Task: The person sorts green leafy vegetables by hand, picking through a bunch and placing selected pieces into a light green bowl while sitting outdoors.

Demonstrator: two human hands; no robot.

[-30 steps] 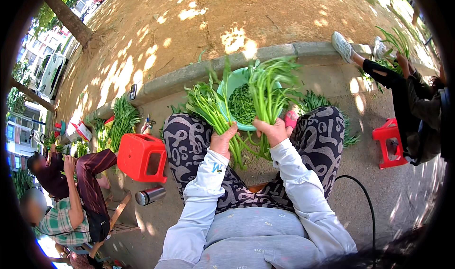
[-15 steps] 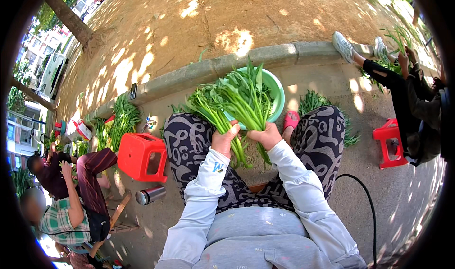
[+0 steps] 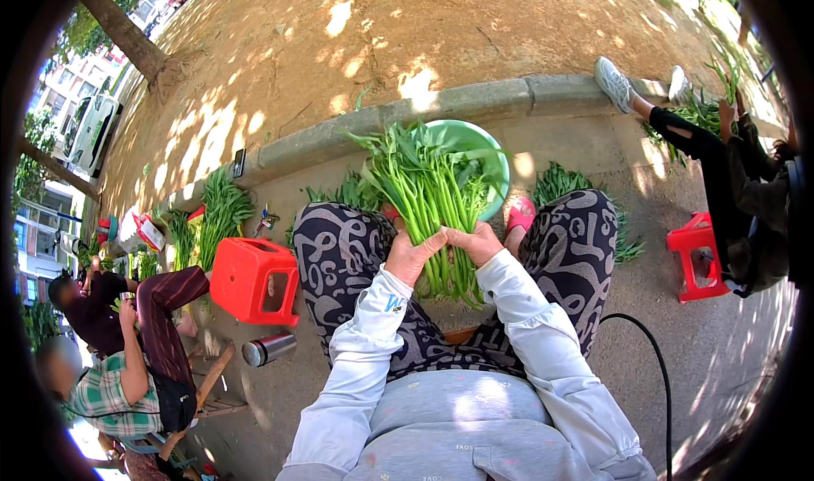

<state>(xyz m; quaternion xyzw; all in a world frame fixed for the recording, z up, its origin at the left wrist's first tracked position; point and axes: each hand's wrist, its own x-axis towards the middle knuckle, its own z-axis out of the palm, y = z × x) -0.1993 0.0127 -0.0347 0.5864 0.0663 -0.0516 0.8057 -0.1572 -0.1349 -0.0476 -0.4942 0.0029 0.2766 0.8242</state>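
Between my knees I hold one bunch of leafy green vegetables (image 3: 431,197), long pale-green stems with leaves spread at the far end. My left hand (image 3: 414,250) wraps the stems from the left, my right hand (image 3: 477,243) from the right, and the thumbs meet on top. Cut stem ends stick out toward me below both hands. Beyond, the bunch's leaves overlap a light green plastic basin (image 3: 500,163) and hide much of its inside. More loose greens (image 3: 352,191) lie on the ground by my left knee, and another pile (image 3: 560,181) lies past my right knee.
A red plastic stool (image 3: 253,282) and a steel flask (image 3: 270,349) stand and lie to my left. Past the basin runs a stone kerb (image 3: 483,99). People sit at both sides with greens; another red stool (image 3: 699,256) is at right. A black cable (image 3: 657,345) curves nearby.
Two separate bunches, one in each hand, are now together as one. My hands have come together around the stems, with the left moving right.
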